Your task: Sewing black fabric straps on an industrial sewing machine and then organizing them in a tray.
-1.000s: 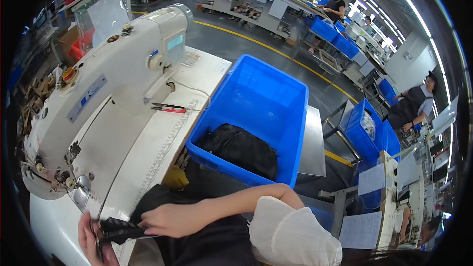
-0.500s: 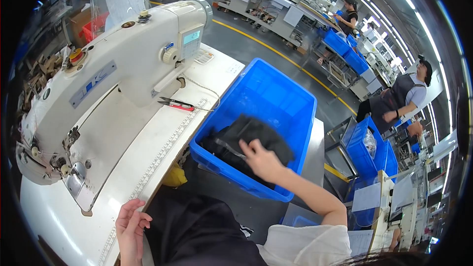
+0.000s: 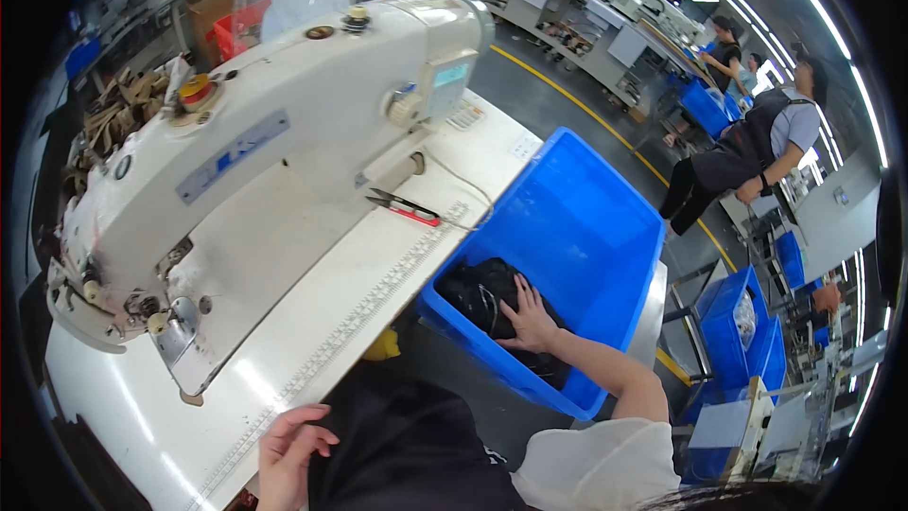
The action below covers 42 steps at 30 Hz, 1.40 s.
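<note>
My right hand [image 3: 530, 320] lies flat, fingers spread, on a pile of black fabric [image 3: 487, 298] inside a blue plastic bin [image 3: 586, 227] to the right of the sewing table. My left hand [image 3: 287, 454] rests with curled fingers at the near edge of the white table [image 3: 312, 322], touching the black cloth [image 3: 397, 445] over my lap. A large white industrial sewing machine [image 3: 265, 132] stands on the table, its needle end [image 3: 156, 317] at the near left.
Red-handled thread snips [image 3: 407, 208] lie on the table by the machine base. A yellow object [image 3: 383, 348] sits under the table edge. More blue bins [image 3: 747, 322] stand at right. A person in an apron [image 3: 747, 151] stands in the aisle beyond a yellow floor line.
My right hand left the table, carried a black piece into the blue bin and now presses down on the pile. My left hand let go and stays at the table edge.
</note>
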Each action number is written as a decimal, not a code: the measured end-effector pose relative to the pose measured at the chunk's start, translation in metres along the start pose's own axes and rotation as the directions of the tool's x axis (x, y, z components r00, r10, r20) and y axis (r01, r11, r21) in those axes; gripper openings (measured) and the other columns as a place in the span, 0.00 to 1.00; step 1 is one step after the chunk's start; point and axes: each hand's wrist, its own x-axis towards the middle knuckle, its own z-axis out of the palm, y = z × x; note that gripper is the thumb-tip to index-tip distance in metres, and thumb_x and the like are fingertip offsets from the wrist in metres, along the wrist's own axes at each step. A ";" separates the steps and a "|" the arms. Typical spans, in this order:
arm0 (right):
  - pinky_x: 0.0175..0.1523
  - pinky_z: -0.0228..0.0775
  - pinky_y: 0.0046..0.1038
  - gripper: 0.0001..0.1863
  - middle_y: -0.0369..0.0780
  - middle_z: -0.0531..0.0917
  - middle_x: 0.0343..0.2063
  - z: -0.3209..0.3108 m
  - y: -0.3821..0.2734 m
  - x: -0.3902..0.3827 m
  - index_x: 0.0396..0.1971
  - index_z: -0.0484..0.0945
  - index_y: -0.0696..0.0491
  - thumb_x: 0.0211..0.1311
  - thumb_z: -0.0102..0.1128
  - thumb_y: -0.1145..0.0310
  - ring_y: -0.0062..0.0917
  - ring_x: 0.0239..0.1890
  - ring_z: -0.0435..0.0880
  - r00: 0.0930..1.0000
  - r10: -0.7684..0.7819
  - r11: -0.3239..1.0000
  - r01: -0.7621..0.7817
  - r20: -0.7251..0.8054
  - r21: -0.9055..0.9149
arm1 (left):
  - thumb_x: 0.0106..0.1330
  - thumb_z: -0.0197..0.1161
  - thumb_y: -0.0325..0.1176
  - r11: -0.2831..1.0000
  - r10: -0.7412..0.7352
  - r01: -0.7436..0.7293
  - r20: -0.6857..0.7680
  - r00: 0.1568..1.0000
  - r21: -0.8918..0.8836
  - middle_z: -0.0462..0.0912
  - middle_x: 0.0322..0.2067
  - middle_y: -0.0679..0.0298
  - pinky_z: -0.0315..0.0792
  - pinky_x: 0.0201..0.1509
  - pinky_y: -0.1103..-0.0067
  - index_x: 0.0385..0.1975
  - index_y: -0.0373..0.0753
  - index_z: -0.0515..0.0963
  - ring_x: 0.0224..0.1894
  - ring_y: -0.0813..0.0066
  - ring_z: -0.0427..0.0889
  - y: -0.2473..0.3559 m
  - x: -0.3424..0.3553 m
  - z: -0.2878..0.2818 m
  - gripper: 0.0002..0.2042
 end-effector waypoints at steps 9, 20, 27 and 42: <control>0.36 0.71 0.41 0.40 0.53 0.78 0.38 -0.097 -0.015 0.005 0.52 0.69 0.57 0.45 0.62 0.42 0.42 0.34 0.81 0.996 -0.084 0.990 0.086 0.028 -0.108 | 0.67 0.50 0.26 0.845 0.531 -0.377 0.517 0.671 -0.379 0.77 0.39 0.53 0.69 0.48 0.74 0.38 0.29 0.76 0.41 0.65 0.77 0.057 -0.012 0.013 0.09; 0.24 0.65 0.32 0.13 0.42 0.74 0.18 -0.218 -0.260 0.119 0.38 0.77 0.62 0.55 0.56 0.71 0.31 0.17 0.71 0.138 -0.825 0.231 0.967 -0.549 -0.104 | 0.65 0.54 0.25 0.560 0.815 -0.402 0.394 0.425 -0.725 0.71 0.43 0.50 0.66 0.49 0.71 0.42 0.27 0.70 0.44 0.61 0.72 0.084 -0.080 0.002 0.10; 0.23 0.61 0.25 0.17 0.35 0.73 0.15 -0.167 -0.417 0.156 0.32 0.77 0.60 0.50 0.62 0.61 0.24 0.18 0.74 -0.328 -0.911 -0.285 0.939 -0.251 -0.192 | 0.64 0.56 0.25 0.510 0.859 -0.365 0.438 0.264 -0.779 0.69 0.43 0.48 0.65 0.49 0.69 0.40 0.27 0.68 0.45 0.59 0.70 0.094 -0.098 -0.019 0.10; 0.43 0.68 0.31 0.15 0.43 0.75 0.36 -0.167 -0.622 0.139 0.40 0.76 0.59 0.51 0.61 0.71 0.34 0.39 0.74 -0.076 -0.779 -0.253 0.946 -0.622 0.201 | 0.52 0.63 0.18 0.272 0.950 0.416 -0.310 0.025 0.867 0.74 0.34 0.61 0.71 0.41 0.75 0.32 0.35 0.74 0.37 0.65 0.76 0.019 -0.256 -0.269 0.09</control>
